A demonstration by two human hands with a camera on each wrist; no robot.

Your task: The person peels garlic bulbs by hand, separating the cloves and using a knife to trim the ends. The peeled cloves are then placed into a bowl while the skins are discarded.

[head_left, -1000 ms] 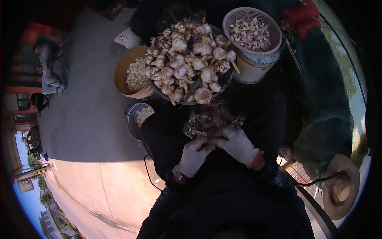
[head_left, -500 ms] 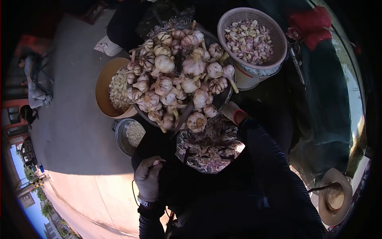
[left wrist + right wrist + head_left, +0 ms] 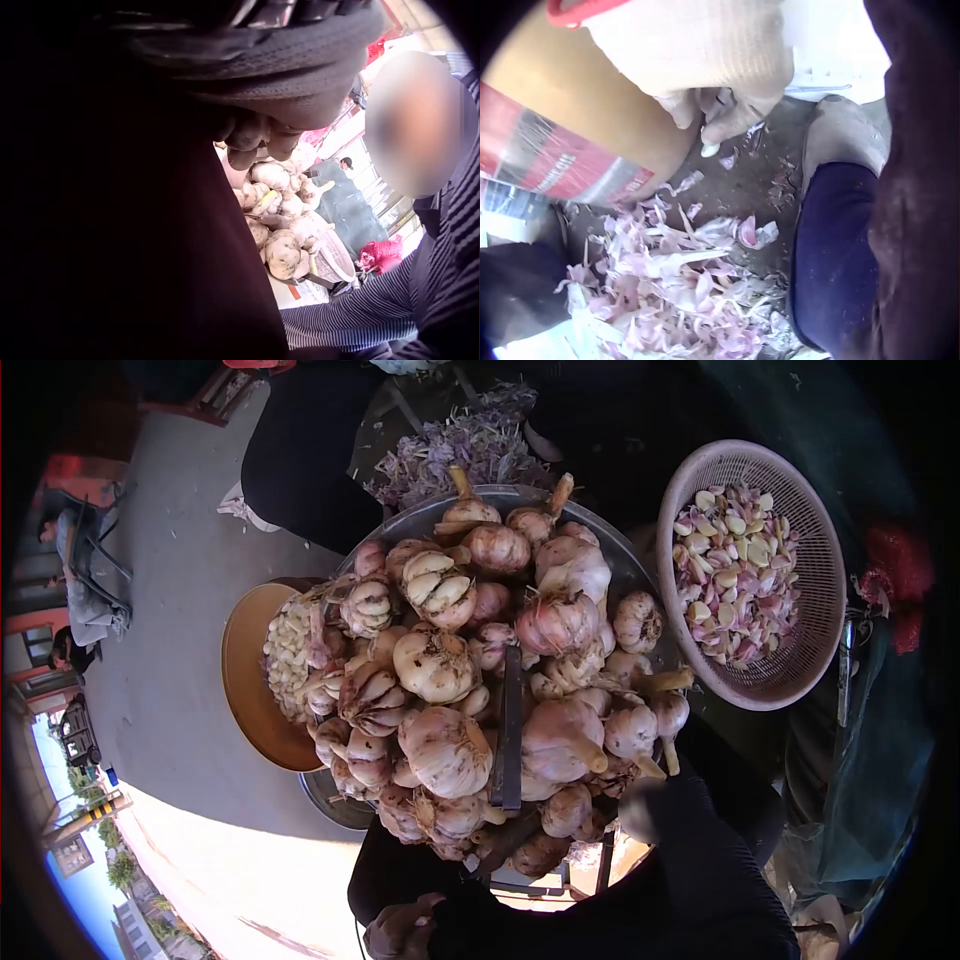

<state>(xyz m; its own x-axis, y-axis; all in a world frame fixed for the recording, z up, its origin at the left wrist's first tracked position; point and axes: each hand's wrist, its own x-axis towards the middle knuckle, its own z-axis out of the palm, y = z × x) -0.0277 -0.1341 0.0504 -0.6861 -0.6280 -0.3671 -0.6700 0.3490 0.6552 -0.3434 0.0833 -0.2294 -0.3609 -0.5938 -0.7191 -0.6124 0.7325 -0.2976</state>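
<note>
My left hand (image 3: 400, 930), in a thin glove, is low by my lap at the bottom of the head view. In the left wrist view its fingers (image 3: 251, 139) curl inward, and I cannot tell whether something small is between them. My gloved right hand (image 3: 705, 56) is down beside a yellowish bucket (image 3: 577, 67) in the right wrist view. Its bent fingers pinch a small white garlic clove (image 3: 709, 150). In the head view the tray's near right edge and my sleeve mostly hide this hand. Whole garlic bulbs (image 3: 445, 750) fill the large metal tray (image 3: 640, 565) before me.
A pink mesh basket (image 3: 690, 460) of unpeeled cloves stands right of the tray. A tan tub (image 3: 245, 700) of pale cloves stands left, partly over a metal bowl (image 3: 335, 800). Garlic skins (image 3: 667, 300) litter the ground between my feet. Another person's leg (image 3: 305, 460) is opposite.
My hands, together over my lap earlier, have parted: the right reached forward and down beside the tray, the left drew back left. The view has moved closer over the tray.
</note>
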